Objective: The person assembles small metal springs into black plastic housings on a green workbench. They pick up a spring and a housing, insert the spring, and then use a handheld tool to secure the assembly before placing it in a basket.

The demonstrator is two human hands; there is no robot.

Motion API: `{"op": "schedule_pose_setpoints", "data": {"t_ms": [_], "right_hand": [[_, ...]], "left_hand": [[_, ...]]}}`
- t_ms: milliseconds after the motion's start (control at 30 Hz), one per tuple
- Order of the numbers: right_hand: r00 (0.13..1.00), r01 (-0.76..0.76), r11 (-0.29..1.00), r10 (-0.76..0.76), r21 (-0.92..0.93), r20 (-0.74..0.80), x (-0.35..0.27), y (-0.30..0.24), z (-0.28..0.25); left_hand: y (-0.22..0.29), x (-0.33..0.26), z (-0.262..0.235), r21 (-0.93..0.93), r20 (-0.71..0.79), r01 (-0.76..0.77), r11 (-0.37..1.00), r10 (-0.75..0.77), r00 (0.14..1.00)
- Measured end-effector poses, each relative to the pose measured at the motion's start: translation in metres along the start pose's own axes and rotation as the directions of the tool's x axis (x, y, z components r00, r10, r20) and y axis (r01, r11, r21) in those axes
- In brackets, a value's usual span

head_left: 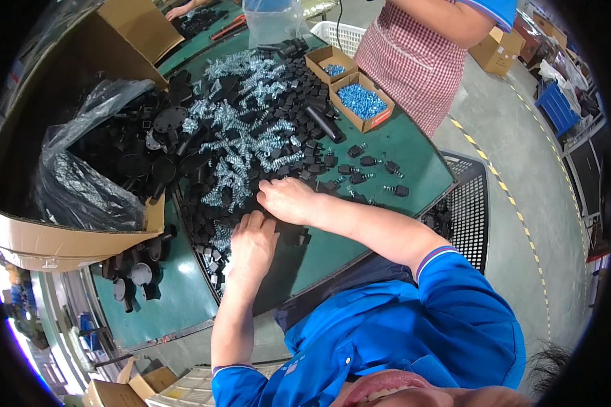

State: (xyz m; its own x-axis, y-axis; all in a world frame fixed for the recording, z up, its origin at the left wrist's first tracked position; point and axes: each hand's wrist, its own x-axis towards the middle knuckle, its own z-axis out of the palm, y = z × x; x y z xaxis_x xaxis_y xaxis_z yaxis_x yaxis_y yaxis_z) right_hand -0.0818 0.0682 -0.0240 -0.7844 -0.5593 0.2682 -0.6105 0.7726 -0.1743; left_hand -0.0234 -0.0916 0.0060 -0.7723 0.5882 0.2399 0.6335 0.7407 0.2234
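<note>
Screws point(361, 100) are held in a small carton point(379, 121) at the table's point(431, 169) right edge, black parts point(169, 121) in a large carton point(61, 245) leftward; black blocks point(299, 102) mid-table are reached by left hand point(254, 244) and right hand point(288, 200), grip unclear, with room at the right corner

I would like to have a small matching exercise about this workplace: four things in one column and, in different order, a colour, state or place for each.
1. springs
2. screws
3. apron
4. tabletop

A. red-and-white checked
B. green
C. silvery, lying in a loose heap
D. in small open boxes

Pairs: 1-C, 2-D, 3-A, 4-B
</note>
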Motion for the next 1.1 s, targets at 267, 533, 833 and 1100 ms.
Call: {"op": "schedule_pose_setpoints", "data": {"t_ms": [267, 533, 833, 1100], "right_hand": [[0.998, 0.006, 0.985, -0.018, 0.172, 0.066, -0.005, 0.01, -0.017], [0.998, 0.043, 0.999, -0.044, 0.031, 0.042, -0.014, 0.019, -0.022], [0.923, 0.044, 0.654, 0.262, 0.755, -0.281, -0.075, 0.022, -0.08], [0.854, -0.016, 0.546, 0.443, 0.838, -0.272, -0.1, 0.015, -0.052]], "left_hand": [[-0.035, 0.027, 0.021, 0.137, -0.197, 0.066, 0.988, -0.038, 0.98], [-0.029, 0.04, 0.016, 0.12, -0.15, -0.013, 0.993, 0.031, 0.988], [0.015, 0.006, 0.001, -0.961, 0.174, 0.252, 0.112, -0.464, 0.869], [0.03, 0.0, 0.03, -0.889, 0.364, 0.157, -0.431, -0.454, 0.814]]}}
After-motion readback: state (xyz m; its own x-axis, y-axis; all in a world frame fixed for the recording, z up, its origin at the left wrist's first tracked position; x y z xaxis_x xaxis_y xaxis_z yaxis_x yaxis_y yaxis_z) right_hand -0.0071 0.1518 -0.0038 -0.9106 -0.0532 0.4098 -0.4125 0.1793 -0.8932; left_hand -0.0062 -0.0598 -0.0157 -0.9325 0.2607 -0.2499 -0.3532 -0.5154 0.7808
